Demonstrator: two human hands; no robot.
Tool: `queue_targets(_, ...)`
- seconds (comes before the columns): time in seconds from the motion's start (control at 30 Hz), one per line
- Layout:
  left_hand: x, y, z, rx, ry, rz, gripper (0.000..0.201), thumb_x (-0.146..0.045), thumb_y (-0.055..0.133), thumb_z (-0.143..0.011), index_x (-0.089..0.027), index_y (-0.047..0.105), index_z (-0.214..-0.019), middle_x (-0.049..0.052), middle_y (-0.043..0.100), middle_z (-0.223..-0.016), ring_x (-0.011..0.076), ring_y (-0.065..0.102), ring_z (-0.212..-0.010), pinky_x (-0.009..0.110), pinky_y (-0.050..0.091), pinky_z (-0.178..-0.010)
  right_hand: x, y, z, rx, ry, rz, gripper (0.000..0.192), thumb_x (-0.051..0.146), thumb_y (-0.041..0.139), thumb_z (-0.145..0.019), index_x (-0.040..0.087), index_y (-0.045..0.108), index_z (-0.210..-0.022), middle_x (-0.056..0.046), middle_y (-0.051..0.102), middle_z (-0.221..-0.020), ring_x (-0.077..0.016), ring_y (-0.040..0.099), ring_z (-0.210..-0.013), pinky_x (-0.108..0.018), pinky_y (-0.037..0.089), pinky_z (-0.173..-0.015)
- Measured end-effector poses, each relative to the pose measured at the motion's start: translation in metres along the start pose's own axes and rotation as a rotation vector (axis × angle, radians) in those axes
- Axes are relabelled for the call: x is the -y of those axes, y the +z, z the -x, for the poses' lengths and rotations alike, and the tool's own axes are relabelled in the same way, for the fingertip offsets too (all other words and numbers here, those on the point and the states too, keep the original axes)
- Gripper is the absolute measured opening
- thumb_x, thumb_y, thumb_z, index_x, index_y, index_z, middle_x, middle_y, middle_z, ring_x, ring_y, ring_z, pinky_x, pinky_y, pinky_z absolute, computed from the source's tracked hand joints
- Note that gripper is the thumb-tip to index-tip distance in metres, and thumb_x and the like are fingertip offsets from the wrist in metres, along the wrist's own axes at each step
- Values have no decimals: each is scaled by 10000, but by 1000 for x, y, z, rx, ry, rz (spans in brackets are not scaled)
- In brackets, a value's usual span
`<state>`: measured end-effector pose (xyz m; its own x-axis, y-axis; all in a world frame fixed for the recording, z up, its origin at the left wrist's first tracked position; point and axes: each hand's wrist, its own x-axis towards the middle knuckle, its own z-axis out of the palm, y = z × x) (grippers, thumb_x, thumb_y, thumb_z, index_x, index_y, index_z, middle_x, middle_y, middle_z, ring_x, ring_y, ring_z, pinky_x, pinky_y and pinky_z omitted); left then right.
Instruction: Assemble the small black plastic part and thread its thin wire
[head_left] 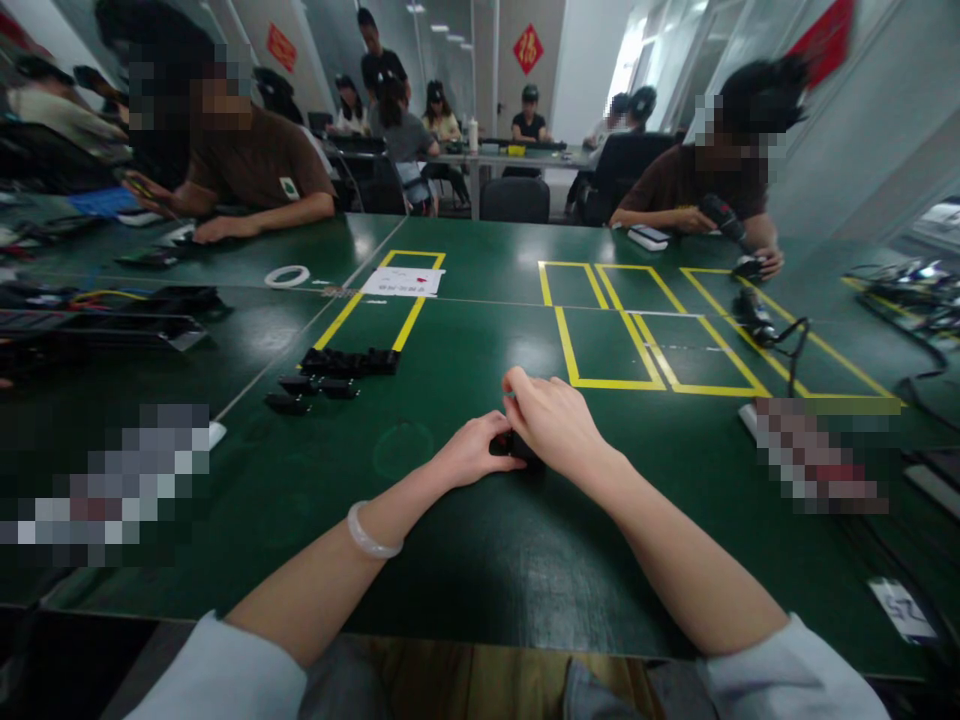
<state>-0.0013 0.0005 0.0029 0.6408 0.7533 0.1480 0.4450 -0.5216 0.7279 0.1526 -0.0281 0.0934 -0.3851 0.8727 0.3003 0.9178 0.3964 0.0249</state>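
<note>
Both my hands meet over a small black part [527,452] on the green table [480,560]. My left hand [480,449], below a pale bracelet [373,535], grips its left side between thumb and fingers. From above, my right hand [551,415] bends over the same part with curled fingers. Whatever its fingertips pinch is hidden, and most of the black part is covered by the hands. Several similar black pieces [319,386] lie to the left, in front of a row of black parts [350,361].
Yellow tape outlines [611,383] mark the table ahead. A white paper sheet [403,281] and a tape roll [287,276] lie farther off. A person [255,170] works at far left; another [682,185] at far right holds a black power tool [724,218]. Black cables [799,350] run at right.
</note>
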Motion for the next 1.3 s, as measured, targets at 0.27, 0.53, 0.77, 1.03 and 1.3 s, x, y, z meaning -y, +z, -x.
queue_targets(0.27,1,0,0,11,-8,-33,414,-354,756,-710,-164,621,-1053,52,636,-978,216,598,-850,313,475,-773,-1,5,-1,-33,22,47,211,260,308,-955,203,509,-925,-15,668,-698,-146,580,-615,-277,211,-592)
queue_targets(0.53,1,1,0,-1,6,-38,428,-362,743,-724,-185,604,-1088,45,641,-1009,226,598,-895,323,474,-797,0,3,0,-16,-4,46,275,381,306,-968,205,508,-905,-21,673,-701,-151,579,-619,-280,204,-598)
queue_targets(0.77,-1,-1,0,6,-9,-44,386,-358,753,-709,-169,624,-1019,44,627,-954,210,597,-838,314,476,-768,-1,6,-1,-27,29,50,208,243,311,-941,197,514,-952,-15,670,-681,-142,568,-590,-275,213,-599)
queue_targets(1.03,1,1,0,-14,8,-5,407,-362,744,-718,-178,611,-1056,48,644,-1015,236,600,-926,330,469,-821,1,1,1,-26,-3,20,180,286,347,-939,197,503,-943,-11,671,-717,-146,589,-624,-270,250,-629)
queue_targets(1.3,-1,-1,0,8,-15,-37,387,-370,751,-705,-173,626,-1014,45,632,-963,218,598,-860,321,473,-781,0,2,0,-2,24,45,195,242,312,-945,198,501,-948,-19,673,-709,-149,584,-617,-277,229,-601)
